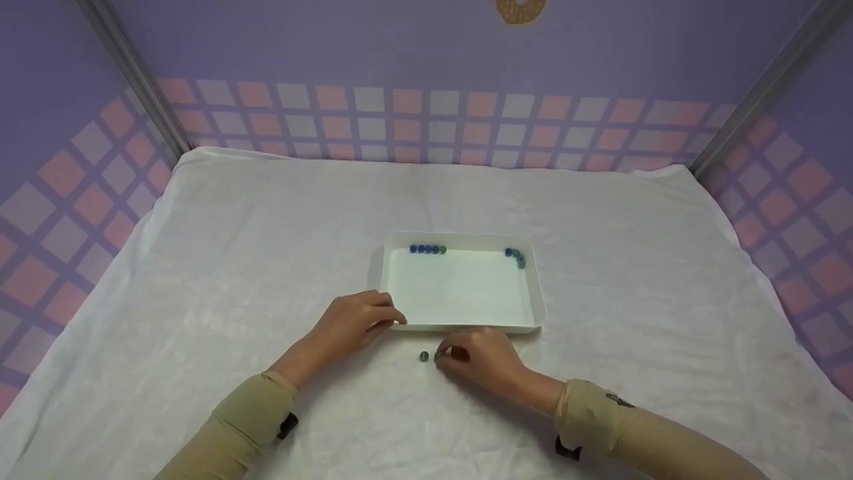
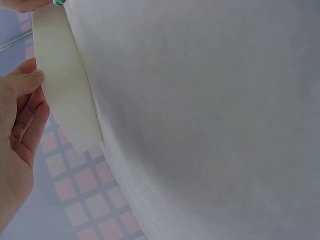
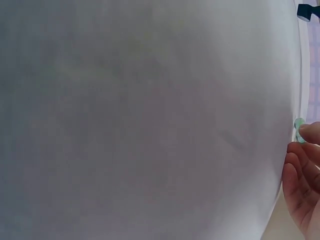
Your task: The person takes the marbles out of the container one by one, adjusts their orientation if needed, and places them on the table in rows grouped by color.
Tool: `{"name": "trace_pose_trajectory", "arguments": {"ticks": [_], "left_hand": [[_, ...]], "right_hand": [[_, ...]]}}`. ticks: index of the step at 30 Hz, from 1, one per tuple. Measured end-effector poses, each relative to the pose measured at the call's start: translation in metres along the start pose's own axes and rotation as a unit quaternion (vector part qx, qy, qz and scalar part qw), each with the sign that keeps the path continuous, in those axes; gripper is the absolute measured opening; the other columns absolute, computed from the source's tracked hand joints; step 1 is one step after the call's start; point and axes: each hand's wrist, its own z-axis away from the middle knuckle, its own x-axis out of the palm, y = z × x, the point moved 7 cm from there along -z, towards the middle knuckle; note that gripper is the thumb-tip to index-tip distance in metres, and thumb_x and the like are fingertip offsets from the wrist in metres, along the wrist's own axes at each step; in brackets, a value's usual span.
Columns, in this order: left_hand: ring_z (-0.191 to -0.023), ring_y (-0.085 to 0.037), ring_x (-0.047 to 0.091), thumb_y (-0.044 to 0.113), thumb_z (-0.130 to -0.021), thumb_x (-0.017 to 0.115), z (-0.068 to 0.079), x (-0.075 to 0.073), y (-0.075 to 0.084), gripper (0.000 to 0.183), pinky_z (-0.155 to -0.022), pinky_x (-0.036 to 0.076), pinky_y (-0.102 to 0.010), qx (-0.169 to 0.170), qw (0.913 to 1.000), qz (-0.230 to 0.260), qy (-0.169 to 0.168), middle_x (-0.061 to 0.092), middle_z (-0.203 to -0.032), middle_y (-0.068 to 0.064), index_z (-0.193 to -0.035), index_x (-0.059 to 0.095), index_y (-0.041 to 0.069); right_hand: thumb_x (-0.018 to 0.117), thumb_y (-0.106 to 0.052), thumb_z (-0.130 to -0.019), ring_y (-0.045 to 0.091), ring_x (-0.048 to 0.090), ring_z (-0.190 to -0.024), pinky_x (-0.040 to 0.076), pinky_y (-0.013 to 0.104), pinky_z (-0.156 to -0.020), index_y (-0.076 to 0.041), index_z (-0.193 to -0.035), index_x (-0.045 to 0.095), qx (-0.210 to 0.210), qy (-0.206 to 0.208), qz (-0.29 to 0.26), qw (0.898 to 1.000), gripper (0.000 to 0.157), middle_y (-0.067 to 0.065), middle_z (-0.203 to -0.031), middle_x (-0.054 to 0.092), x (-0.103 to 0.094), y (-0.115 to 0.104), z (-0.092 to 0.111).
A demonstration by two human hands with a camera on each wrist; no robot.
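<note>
A shallow white tray (image 1: 460, 287) lies on the cloth in the head view. My left hand (image 1: 360, 317) holds its near rim at the left corner; the left wrist view shows the thumb (image 2: 31, 80) at the tray's edge. Just in front of the tray, my right hand (image 1: 483, 360) pinches a green marble (image 1: 437, 357) between thumb and fingertips, partly hiding it. To the left of it sits another green marble (image 1: 424, 357) on the cloth. Inside, several blue marbles (image 1: 421, 249) and a green marble (image 1: 442, 250) line the far wall.
Several more blue and green marbles (image 1: 521, 259) cluster in the tray's far right corner. A white cloth (image 1: 266, 220) covers the table. Purple walls with pink and white squares (image 1: 406, 100) enclose the back and sides.
</note>
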Motion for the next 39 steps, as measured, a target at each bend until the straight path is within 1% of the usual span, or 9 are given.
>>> {"name": "trace_pose_trajectory", "arguments": {"ticks": [11, 20, 32, 39], "left_hand": [[-0.076, -0.01, 0.062, 0.008, -0.09, 0.071, 0.0003, -0.001, 0.0023, 0.017, -0.062, 0.049, -0.026, 0.009, 0.9999, 0.006, 0.01, 0.066, -0.086, 0.005, -0.094, 0.078, 0.023], [-0.077, -0.01, 0.063, 0.01, -0.092, 0.07, -0.0003, -0.0013, 0.0013, 0.017, -0.065, 0.051, -0.027, 0.003, 1.0, 0.003, 0.003, 0.066, -0.087, 0.005, -0.096, 0.078, 0.024], [-0.079, -0.01, 0.063, 0.01, -0.092, 0.07, 0.0, -0.0004, 0.0001, 0.017, -0.065, 0.051, -0.027, -0.002, 1.0, 0.005, -0.006, 0.066, -0.089, 0.005, -0.097, 0.078, 0.024], [-0.077, -0.01, 0.063, 0.008, -0.091, 0.069, 0.0001, -0.0001, 0.0014, 0.019, -0.064, 0.051, -0.026, 0.004, 1.0, -0.001, 0.0, 0.066, -0.087, 0.006, -0.096, 0.078, 0.024]], "right_hand": [[0.077, -0.029, -0.086, 0.004, 0.061, -0.07, 0.049, 0.022, -0.066, -0.023, -0.092, 0.078, -0.002, 0.006, -0.006, 1.0, 0.008, -0.009, -0.081, 0.073, -0.0003, -0.0014, 0.0], [0.076, -0.03, -0.087, 0.004, 0.063, -0.072, 0.05, 0.024, -0.067, -0.022, -0.093, 0.078, 0.005, 0.0, -0.008, 1.0, 0.011, -0.008, -0.084, 0.075, 0.0, 0.0003, 0.0006], [0.077, -0.029, -0.086, 0.004, 0.06, -0.071, 0.048, 0.023, -0.065, -0.021, -0.093, 0.077, 0.008, -0.001, -0.01, 1.0, 0.01, -0.007, -0.083, 0.074, 0.0001, -0.0008, -0.0001], [0.076, -0.029, -0.087, 0.003, 0.06, -0.07, 0.048, 0.022, -0.065, -0.021, -0.092, 0.077, 0.018, -0.008, -0.015, 1.0, 0.01, -0.007, -0.082, 0.073, 0.0013, 0.0008, 0.0004]]}}
